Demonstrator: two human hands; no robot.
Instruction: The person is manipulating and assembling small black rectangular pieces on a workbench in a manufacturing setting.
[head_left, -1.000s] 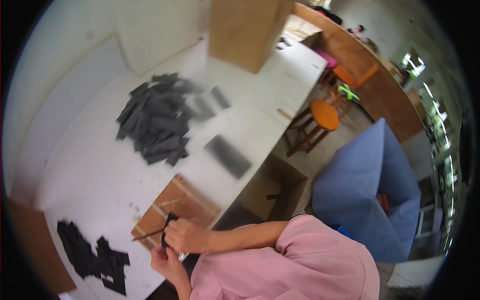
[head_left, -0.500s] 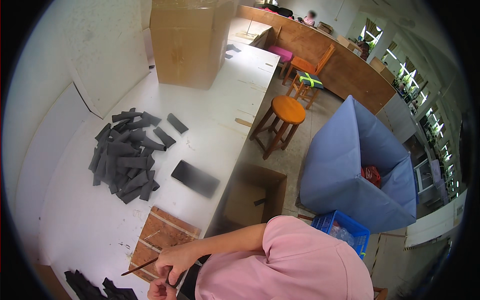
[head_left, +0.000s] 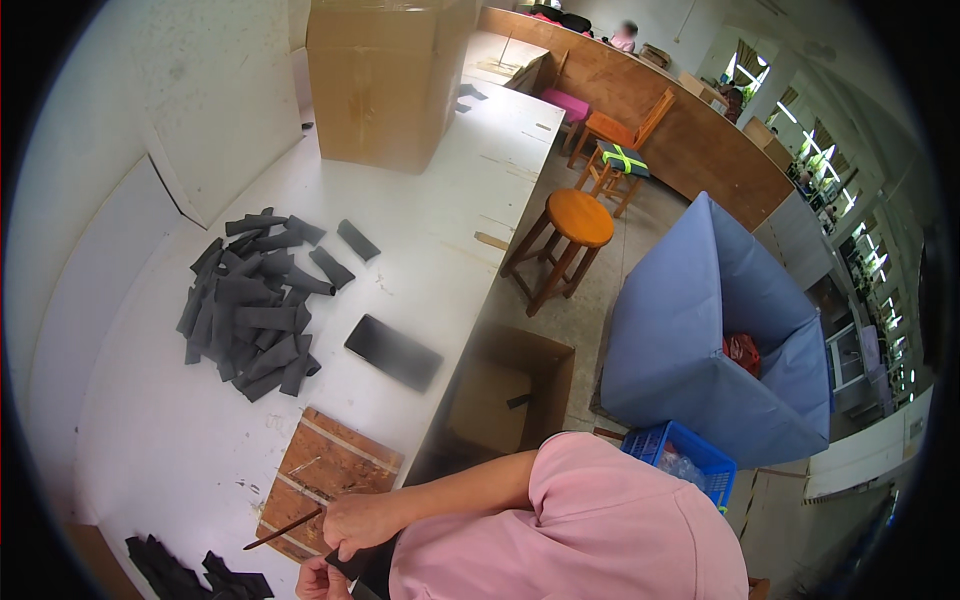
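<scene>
While a pile of black strips (head_left: pixel 255 305) waits farther up the white worktable (head_left: pixel 150 440), a person in a pink shirt works at the table's near edge, both hands low in the picture. The right hand (head_left: pixel 362 522) is curled closed around the butt of a thin dark stick (head_left: pixel 283 529), which juts out toward the person's left, its long axis nearly level and its tip over the lower edge of a brown wooden board (head_left: pixel 325 470). The left hand (head_left: pixel 322 578), just below the right and almost touching it, is partly cut off by the picture's edge; its fingers seem closed on a small black piece (head_left: pixel 350 565), though the grip cannot be told for certain. The right hand is the nearer to the board. A second heap of black pieces (head_left: pixel 185 578) lies at the lower left, well apart from the big pile; a flat black rectangle (head_left: pixel 393 351) lies alone between the pile and the table's edge.

A closed cardboard box (head_left: pixel 385 80) stands at the far end of the table. An open carton (head_left: pixel 510 395) on the floor holds one small dark piece. A blue bin (head_left: pixel 690 340) beside it has something red at the bottom, and a blue crate (head_left: pixel 678 458) holds clear wrappings. A round stool (head_left: pixel 570 225) stands near.
</scene>
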